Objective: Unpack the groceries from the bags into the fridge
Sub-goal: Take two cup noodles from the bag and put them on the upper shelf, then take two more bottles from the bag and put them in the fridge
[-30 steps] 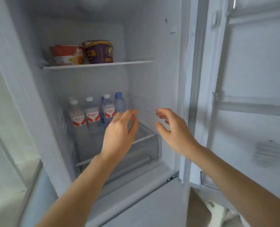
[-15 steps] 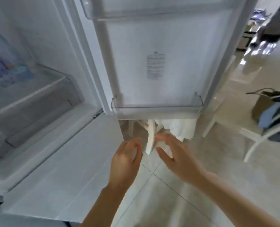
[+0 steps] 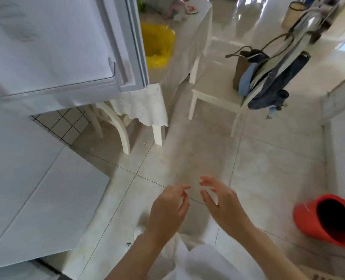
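Both hands, left (image 3: pixel 168 211) and right (image 3: pixel 223 205), spread, empty; yellow bag (image 3: pixel 157 45) on table (image 3: pixel 189 33)

The fridge door (image 3: pixel 46 47) is plain white. Just right of it sits a bright yellow bag (image 3: pixel 157 45) on a white cloth (image 3: pixel 145 106) with a faint embroidered pattern. Well right of the door lies a red-orange bin (image 3: pixel 329 219) (black inside), on pale cream tiles (image 3: pixel 268 168).

Open tiled floor (image 3: pixel 187 150) lies ahead of both empty hands. Fridge door (image 3: pixel 52 47) overhangs at left; table (image 3: pixel 185 37) and chair (image 3: pixel 214 93) stand beyond; red bin (image 3: pixel 309 225) flanks the right edge.
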